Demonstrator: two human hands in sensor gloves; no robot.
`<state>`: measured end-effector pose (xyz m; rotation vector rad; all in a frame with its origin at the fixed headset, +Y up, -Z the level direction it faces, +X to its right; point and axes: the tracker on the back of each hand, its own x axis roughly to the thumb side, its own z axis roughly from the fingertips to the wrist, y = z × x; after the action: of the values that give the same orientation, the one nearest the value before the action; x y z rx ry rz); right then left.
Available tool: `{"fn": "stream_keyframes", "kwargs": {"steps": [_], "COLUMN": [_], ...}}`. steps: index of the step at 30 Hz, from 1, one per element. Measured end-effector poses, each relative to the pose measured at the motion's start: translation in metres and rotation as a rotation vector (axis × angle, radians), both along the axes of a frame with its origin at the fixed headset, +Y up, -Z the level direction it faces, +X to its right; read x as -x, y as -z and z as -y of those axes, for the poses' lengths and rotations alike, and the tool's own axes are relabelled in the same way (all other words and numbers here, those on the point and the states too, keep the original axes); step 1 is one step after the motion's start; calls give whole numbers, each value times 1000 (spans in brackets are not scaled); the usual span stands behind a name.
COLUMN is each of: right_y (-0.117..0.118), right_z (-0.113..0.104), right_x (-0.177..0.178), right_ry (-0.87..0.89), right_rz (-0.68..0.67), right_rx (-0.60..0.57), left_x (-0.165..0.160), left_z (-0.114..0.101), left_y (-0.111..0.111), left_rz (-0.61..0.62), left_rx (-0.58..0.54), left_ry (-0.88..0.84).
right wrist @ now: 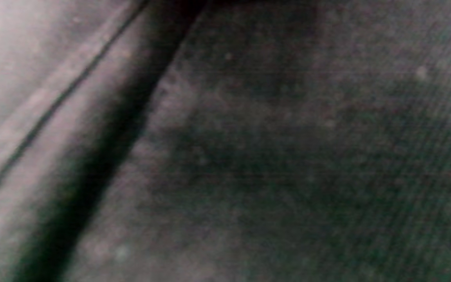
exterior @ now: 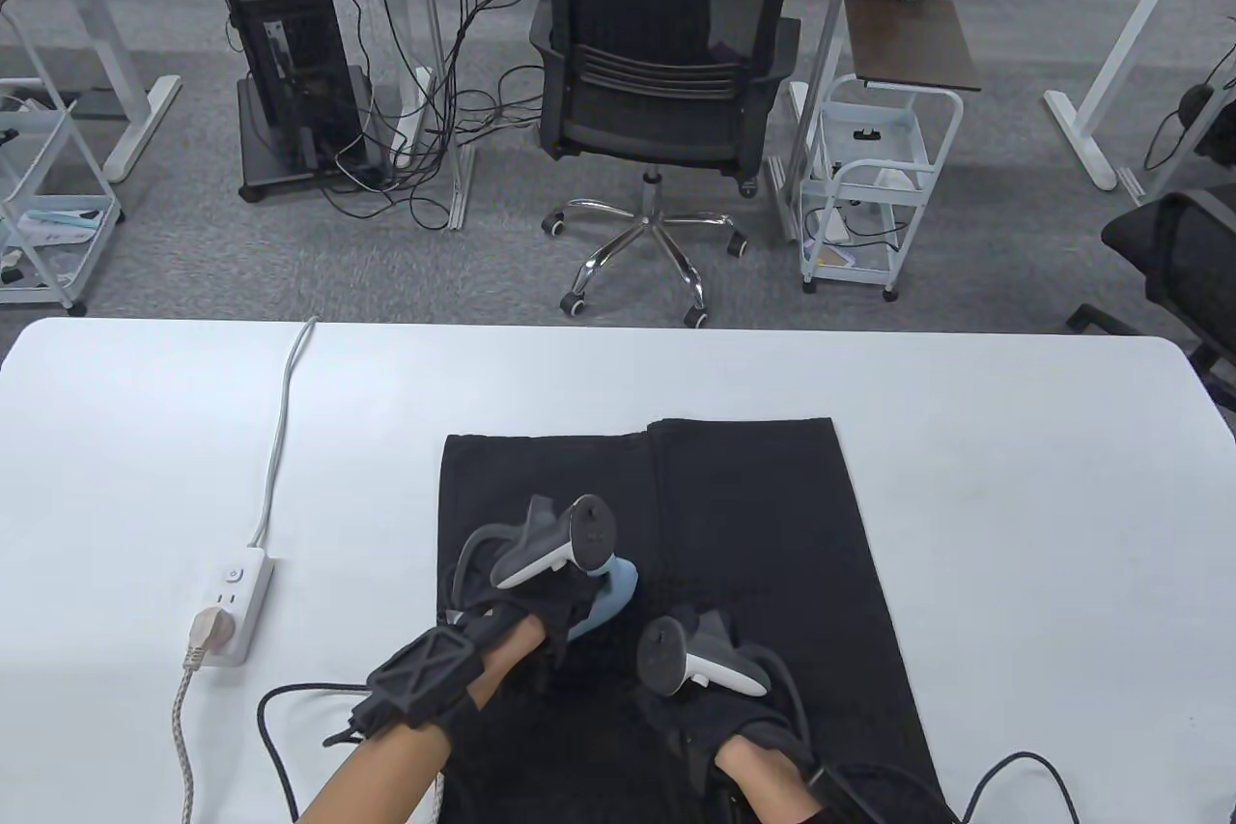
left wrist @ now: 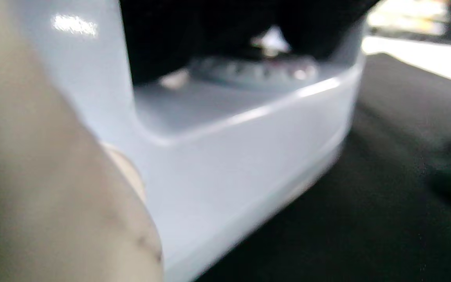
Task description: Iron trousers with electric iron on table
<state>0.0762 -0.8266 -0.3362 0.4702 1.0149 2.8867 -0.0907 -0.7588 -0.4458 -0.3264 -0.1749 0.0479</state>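
left hand [exterior: 541, 616] grips the iron [exterior: 608, 597], nose toward the surface's far edge along the trousers [exterior: 753, 525]; right hand [exterior: 719, 703] rests flat beside it.

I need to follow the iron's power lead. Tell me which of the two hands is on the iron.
The left hand: it grips the pale blue iron on the black trousers. The right hand only rests on the fabric.

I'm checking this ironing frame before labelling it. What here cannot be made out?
- Pale blue electric iron: table view, mostly hidden under the left hand and its tracker; soleplate unseen.
- Iron's dial markings: left wrist view, blurred.
- Right hand fingers: table view, lost against the black trousers; contact unclear.
- Trousers' waist end: table view, cut off by the bottom edge.
- Right wrist view: only blurred dark fabric.
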Motion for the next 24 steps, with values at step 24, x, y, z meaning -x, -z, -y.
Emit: {"fn": "stream_keyframes", "kwargs": {"steps": [24], "right_y": [1], "right_z": [0], "right_x": [0], "right_ry": [12], "right_rz": [2], "right_rx": [11], "left_x": [3], "left_z": [0], "left_y": [29], "left_rz": [-94], "left_rx": [-19], "left_ry": [11]}}
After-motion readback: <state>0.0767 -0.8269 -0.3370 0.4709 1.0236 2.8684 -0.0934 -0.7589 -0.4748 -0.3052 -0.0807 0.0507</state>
